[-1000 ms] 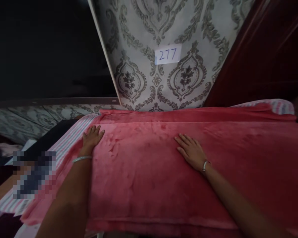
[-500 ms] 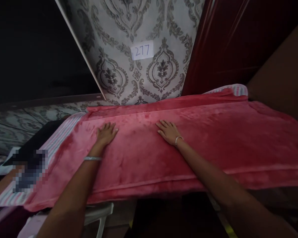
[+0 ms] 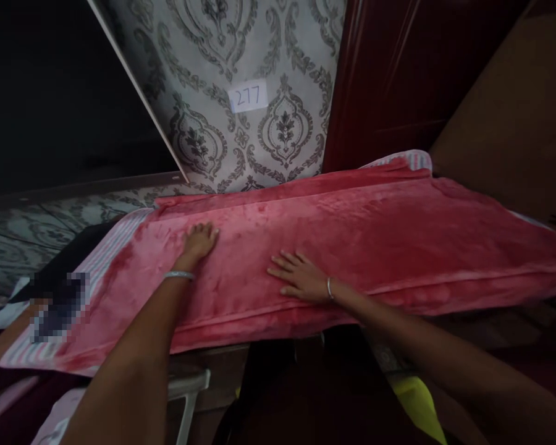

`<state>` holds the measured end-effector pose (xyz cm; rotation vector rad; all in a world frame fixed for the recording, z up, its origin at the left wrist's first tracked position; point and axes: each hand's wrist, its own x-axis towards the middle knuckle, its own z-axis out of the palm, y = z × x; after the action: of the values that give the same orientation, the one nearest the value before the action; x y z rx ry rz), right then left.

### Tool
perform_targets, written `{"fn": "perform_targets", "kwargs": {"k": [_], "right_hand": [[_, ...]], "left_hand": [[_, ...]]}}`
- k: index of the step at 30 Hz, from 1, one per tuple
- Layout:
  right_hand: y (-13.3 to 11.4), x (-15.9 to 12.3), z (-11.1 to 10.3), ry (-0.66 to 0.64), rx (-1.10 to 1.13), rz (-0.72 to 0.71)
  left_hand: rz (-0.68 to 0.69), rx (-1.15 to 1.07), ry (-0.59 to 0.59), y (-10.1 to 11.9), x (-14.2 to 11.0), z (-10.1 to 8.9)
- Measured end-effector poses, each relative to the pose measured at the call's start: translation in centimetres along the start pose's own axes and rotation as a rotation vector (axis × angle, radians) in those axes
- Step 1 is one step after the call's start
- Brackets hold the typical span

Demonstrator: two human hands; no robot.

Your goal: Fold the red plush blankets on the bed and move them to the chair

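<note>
A plush pinkish-red blanket (image 3: 250,247) lies spread in a long folded strip before me, its folds running lengthwise along the near and far sides. My left hand (image 3: 201,241) rests on its left part, fingers apart, palm down. Nearer to me, my right hand (image 3: 303,277) lies flat on the middle of the blanket with fingers spread. Neither hand grips anything. A striped border (image 3: 111,247) in white, pink and grey shows at the blanket's left end, and another striped bit (image 3: 417,161) sticks out at the far right corner.
Behind stands a patterned wall (image 3: 241,55) with a paper label (image 3: 249,96) reading 277. A dark screen (image 3: 65,93) is at left, a dark red panel (image 3: 398,80) at right. A pale chair or stool part (image 3: 188,386) is below the near edge. A blurred-out patch covers something at left.
My right hand has slid toward me and slightly left over the blanket. My left hand stays at about the same spot. The view has shifted a little.
</note>
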<state>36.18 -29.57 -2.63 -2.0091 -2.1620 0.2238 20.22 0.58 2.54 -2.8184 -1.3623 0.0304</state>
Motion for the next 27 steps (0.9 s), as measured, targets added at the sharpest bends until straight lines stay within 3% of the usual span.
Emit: {"fn": "perform_targets", "kwargs": {"k": [2,5,7,9,11,14,19,27], "right_hand": [[-1.9,-2.1,0.6,0.000,0.061,-0.054],[-2.5,-4.8,-0.3,-0.008,0.238,-0.176],[-0.9,-6.5,-1.8,0.065,0.367,-0.204],[1.9,-8.4,-3.3,0.228,0.402,-0.089],[5.0,-10.8,-4.2,0.375,0.324,0.119],[8.2,-14.5,-3.7,0.410,0.248,0.263],[8.9,-18.2,-0.8,0.423,0.239,0.209],[8.8,-17.6,0.2,0.532,0.238,0.212]], "left_hand": [[0.142,-0.016,0.023,3.3,-1.8,-0.1],[0.512,-0.089,0.008,8.5,-5.7,0.3],[0.722,-0.142,-0.058,11.2,-8.8,0.9],[0.839,-0.164,-0.139,13.0,-11.7,1.8],[0.865,-0.164,-0.167,13.9,-13.8,2.7],[0.833,-0.202,-0.083,14.2,-15.7,3.8],[0.811,-0.311,0.123,14.3,-16.8,5.3],[0.822,-0.404,0.304,15.8,-16.9,5.3]]}}
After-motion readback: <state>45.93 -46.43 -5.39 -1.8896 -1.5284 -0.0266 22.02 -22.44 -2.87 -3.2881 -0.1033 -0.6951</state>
